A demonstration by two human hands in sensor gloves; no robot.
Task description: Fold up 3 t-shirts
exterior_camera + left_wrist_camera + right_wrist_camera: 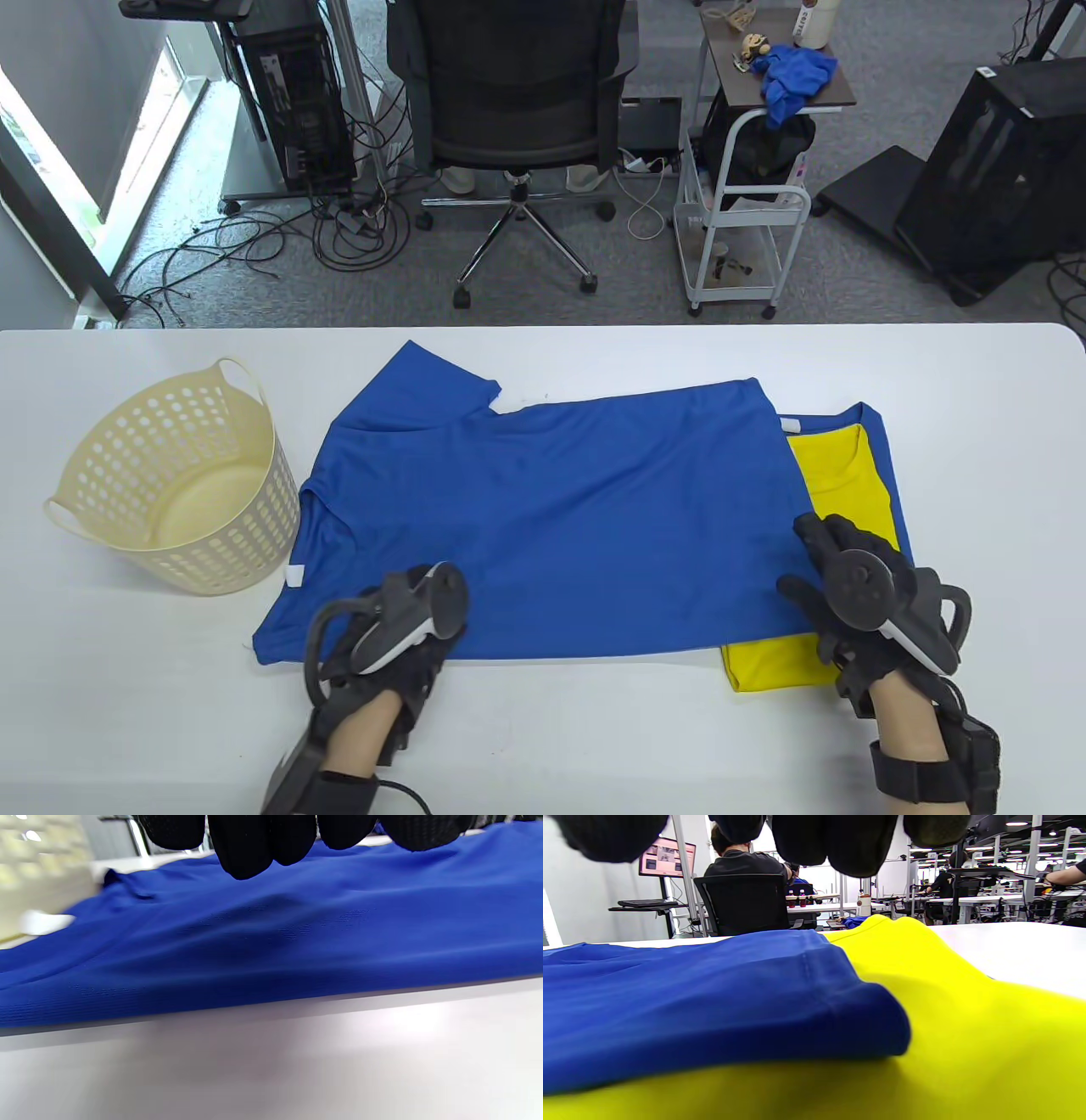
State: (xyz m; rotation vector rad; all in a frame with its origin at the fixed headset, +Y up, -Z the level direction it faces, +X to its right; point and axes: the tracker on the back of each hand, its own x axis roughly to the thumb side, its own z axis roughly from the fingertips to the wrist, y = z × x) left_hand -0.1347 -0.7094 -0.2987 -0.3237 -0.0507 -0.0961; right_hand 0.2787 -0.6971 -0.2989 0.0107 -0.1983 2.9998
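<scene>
A large blue t-shirt point(560, 509) lies spread flat across the middle of the white table point(594, 730). Its right end overlaps a folded yellow t-shirt point(836, 475), which lies on another blue t-shirt point(884, 441). My left hand point(399, 615) is at the spread shirt's near edge by its left corner. In the left wrist view its fingertips point(246, 849) hang just above the blue cloth point(297, 942) and grip nothing. My right hand point(836, 569) is spread over the shirt's near right corner. In the right wrist view its fingertips point(848, 844) hover above the blue hem point(734, 1005) and yellow cloth point(967, 1027).
A cream perforated basket point(237, 543) stands on the table at the left, close to the blue shirt's left end. Beyond the table's far edge are an office chair point(517, 93), a white cart point(738, 221) and floor cables.
</scene>
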